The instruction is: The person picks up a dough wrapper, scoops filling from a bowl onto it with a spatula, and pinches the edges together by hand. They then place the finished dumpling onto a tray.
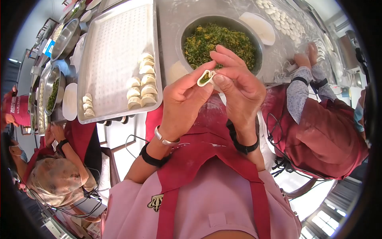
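Observation:
Between my two hands is a dumpling (205, 77), its pale wrapper partly folded around green filling that still shows through the opening. My left hand (184, 95) pinches one side of it with thumb and forefinger. On the other side, my right hand (240, 81) presses the wrapper edge between thumb and fingers. Just beyond the hands stands a steel bowl (260, 65) filled with chopped green and yellow filling (219, 42). To the left, a perforated metal tray (115, 44) carries several folded dumplings (148, 79) along its right side and a few smaller ones (88, 105) near its front corner.
A white scraper-like sheet (258, 28) lies beside the bowl. Many small dough pieces (282, 20) are spread on the floured table at upper right. A co-worker's hands (306, 57) work there. Another person (59, 175) sits at left, near another bowl of filling (53, 91).

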`<control>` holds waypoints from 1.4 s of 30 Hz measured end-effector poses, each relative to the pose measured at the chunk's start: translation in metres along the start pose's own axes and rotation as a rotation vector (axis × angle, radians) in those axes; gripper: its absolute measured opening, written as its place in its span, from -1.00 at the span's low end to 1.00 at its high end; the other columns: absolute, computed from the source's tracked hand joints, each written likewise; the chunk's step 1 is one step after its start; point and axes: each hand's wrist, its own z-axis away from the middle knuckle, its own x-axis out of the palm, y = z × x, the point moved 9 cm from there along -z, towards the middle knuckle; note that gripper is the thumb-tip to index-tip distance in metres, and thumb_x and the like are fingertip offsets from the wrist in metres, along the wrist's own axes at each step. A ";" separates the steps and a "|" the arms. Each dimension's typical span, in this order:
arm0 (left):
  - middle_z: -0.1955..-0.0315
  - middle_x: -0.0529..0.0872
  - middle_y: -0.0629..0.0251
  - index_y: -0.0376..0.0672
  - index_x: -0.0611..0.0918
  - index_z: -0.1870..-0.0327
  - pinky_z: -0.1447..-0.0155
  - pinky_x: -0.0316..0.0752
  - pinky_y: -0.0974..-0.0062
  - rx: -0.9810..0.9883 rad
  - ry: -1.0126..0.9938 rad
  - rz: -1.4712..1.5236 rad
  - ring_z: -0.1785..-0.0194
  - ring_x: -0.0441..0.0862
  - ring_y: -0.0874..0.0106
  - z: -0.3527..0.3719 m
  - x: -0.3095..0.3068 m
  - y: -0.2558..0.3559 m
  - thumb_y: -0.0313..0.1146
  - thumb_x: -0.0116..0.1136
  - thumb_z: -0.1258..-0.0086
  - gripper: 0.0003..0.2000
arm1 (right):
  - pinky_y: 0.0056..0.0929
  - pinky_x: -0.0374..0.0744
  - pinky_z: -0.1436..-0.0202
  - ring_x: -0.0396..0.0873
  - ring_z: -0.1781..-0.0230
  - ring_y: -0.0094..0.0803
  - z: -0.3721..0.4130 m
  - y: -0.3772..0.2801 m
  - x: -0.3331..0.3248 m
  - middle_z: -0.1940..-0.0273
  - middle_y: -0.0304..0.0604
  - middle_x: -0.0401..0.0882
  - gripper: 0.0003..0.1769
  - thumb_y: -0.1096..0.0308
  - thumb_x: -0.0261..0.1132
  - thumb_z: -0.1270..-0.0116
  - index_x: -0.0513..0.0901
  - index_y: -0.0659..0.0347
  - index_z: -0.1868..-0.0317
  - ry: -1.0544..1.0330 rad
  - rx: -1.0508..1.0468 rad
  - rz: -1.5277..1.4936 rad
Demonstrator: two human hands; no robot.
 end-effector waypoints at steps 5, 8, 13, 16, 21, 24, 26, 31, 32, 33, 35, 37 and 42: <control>-0.22 0.62 0.15 -0.37 0.43 -0.42 -0.31 0.55 0.47 0.007 0.001 0.073 -0.26 0.57 0.44 0.000 -0.001 -0.005 -0.54 0.06 -0.57 -0.58 | -0.24 0.55 -0.31 0.55 -0.33 -0.08 -0.002 0.003 0.003 -0.10 0.05 0.72 -0.75 0.56 0.44 -0.21 0.77 0.30 0.07 -0.047 0.065 0.035; -0.25 0.59 0.10 -0.38 0.39 -0.44 -0.33 0.57 0.34 0.010 -0.009 0.012 -0.28 0.58 0.36 0.001 0.003 -0.005 -0.51 0.03 -0.60 -0.57 | -0.26 0.57 -0.29 0.54 -0.33 -0.07 -0.001 0.001 0.002 -0.10 0.03 0.72 -0.74 0.55 0.44 -0.20 0.77 0.28 0.07 -0.093 0.014 0.075; -0.26 0.57 0.09 -0.37 0.36 -0.46 -0.33 0.59 0.30 -0.055 -0.025 -0.175 -0.28 0.58 0.32 0.008 -0.002 -0.012 -0.51 0.02 -0.60 -0.56 | -0.28 0.61 -0.22 0.53 -0.35 -0.07 0.005 -0.004 0.004 -0.09 0.05 0.72 -0.76 0.54 0.43 -0.22 0.76 0.28 0.08 -0.147 -0.084 0.145; -0.24 0.59 0.11 -0.37 0.36 -0.46 -0.32 0.59 0.33 -0.066 -0.030 -0.188 -0.26 0.59 0.34 0.008 -0.002 -0.014 -0.51 0.02 -0.60 -0.55 | -0.29 0.63 -0.18 0.51 -0.36 -0.06 0.006 -0.004 0.004 -0.12 0.06 0.70 -0.74 0.55 0.43 -0.21 0.75 0.29 0.07 -0.166 -0.074 0.214; 0.01 0.70 0.32 -0.34 0.36 -0.48 -0.01 0.52 0.64 -0.053 -0.042 -0.082 0.05 0.60 0.64 0.009 0.008 -0.015 -0.50 0.01 -0.59 -0.54 | -0.27 0.59 -0.23 0.49 -0.38 -0.03 0.001 -0.012 0.003 -0.18 0.07 0.66 -0.68 0.58 0.44 -0.15 0.74 0.30 0.03 -0.221 0.015 0.185; -0.02 0.70 0.29 -0.32 0.33 -0.51 -0.05 0.53 0.61 -0.076 -0.059 -0.059 0.02 0.62 0.60 0.008 0.015 -0.011 -0.50 0.00 -0.60 -0.52 | -0.24 0.55 -0.29 0.49 -0.38 -0.03 0.005 -0.005 0.001 -0.17 0.04 0.68 -0.68 0.60 0.43 -0.13 0.75 0.29 0.05 -0.230 -0.020 0.132; 0.06 0.69 0.33 -0.32 0.32 -0.51 0.02 0.51 0.64 -0.053 -0.006 -0.087 0.10 0.59 0.64 0.009 0.011 -0.011 -0.50 0.00 -0.60 -0.52 | -0.23 0.54 -0.30 0.50 -0.37 -0.04 0.006 -0.003 0.002 -0.13 0.02 0.71 -0.73 0.60 0.43 -0.14 0.76 0.29 0.10 -0.199 -0.011 0.097; 0.25 0.61 0.43 -0.30 0.32 -0.52 0.22 0.41 0.70 -0.048 -0.021 -0.231 0.30 0.44 0.73 0.007 0.003 -0.014 -0.53 0.02 -0.56 -0.49 | -0.24 0.56 -0.27 0.53 -0.34 -0.07 0.006 -0.006 0.007 -0.05 -0.02 0.75 -0.84 0.58 0.45 -0.16 0.76 0.27 0.22 -0.168 -0.063 0.081; 0.28 0.59 0.45 -0.30 0.32 -0.52 0.26 0.38 0.71 -0.032 -0.026 -0.234 0.32 0.41 0.73 0.006 0.002 -0.013 -0.54 0.02 -0.55 -0.48 | -0.25 0.56 -0.26 0.54 -0.33 -0.08 0.003 -0.006 0.010 -0.05 -0.02 0.76 -0.86 0.57 0.45 -0.16 0.76 0.27 0.23 -0.179 -0.084 0.101; 0.29 0.58 0.46 -0.29 0.31 -0.52 0.27 0.37 0.71 -0.034 -0.034 -0.242 0.33 0.39 0.74 0.006 0.001 -0.013 -0.55 0.01 -0.54 -0.47 | -0.26 0.57 -0.25 0.54 -0.33 -0.08 0.003 -0.006 0.011 -0.04 -0.03 0.76 -0.87 0.55 0.46 -0.17 0.75 0.27 0.24 -0.189 -0.108 0.119; 0.30 0.57 0.46 -0.28 0.30 -0.53 0.27 0.37 0.72 -0.061 -0.053 -0.260 0.33 0.39 0.74 0.005 -0.001 -0.011 -0.58 0.01 -0.51 -0.45 | -0.27 0.57 -0.24 0.52 -0.35 -0.08 0.003 -0.004 0.012 -0.07 -0.02 0.75 -0.83 0.55 0.46 -0.16 0.76 0.26 0.21 -0.221 -0.111 0.140; 0.28 0.58 0.46 -0.26 0.28 -0.54 0.24 0.38 0.72 -0.101 -0.058 -0.269 0.30 0.41 0.73 0.003 -0.001 -0.006 -0.61 0.01 -0.49 -0.43 | -0.28 0.58 -0.22 0.49 -0.38 -0.07 0.000 -0.003 0.015 -0.10 -0.02 0.73 -0.79 0.56 0.46 -0.15 0.77 0.26 0.17 -0.239 -0.050 0.145; 0.12 0.66 0.37 -0.24 0.22 -0.57 0.15 0.42 0.71 -0.145 -0.153 -0.294 0.18 0.49 0.70 0.003 0.005 0.003 -0.64 0.01 -0.46 -0.38 | -0.30 0.62 -0.17 0.39 -0.46 -0.06 -0.010 -0.007 0.024 -0.19 0.01 0.68 -0.67 0.58 0.46 -0.12 0.78 0.24 0.06 -0.378 0.102 0.035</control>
